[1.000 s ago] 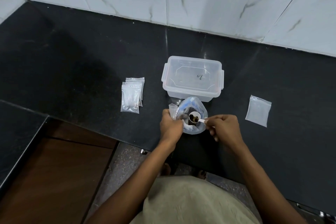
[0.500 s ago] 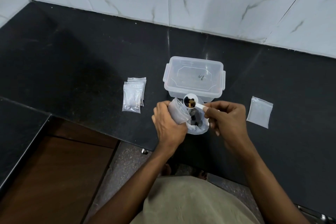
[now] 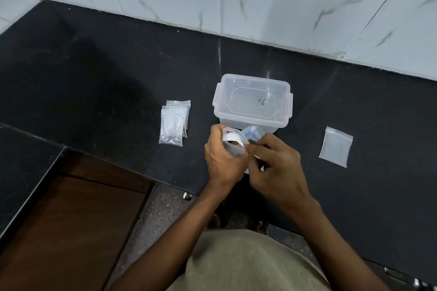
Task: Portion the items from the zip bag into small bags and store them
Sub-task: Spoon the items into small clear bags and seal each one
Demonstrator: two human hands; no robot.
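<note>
Left hand (image 3: 222, 160) grips small clear plastic bag (image 3: 233, 146), mouth open. Right hand (image 3: 274, 160) pinches white plastic scoop (image 3: 234, 137) tipped into it. Clear lidded plastic box (image 3: 251, 101): illegible scrawl on lid.

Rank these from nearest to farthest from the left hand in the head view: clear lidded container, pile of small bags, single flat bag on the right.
1. clear lidded container: just behind the left hand.
2. pile of small bags: out to its left.
3. single flat bag: far right, past the right hand.

Head view, steeply downward, near counter (image 3: 118, 73).
</note>
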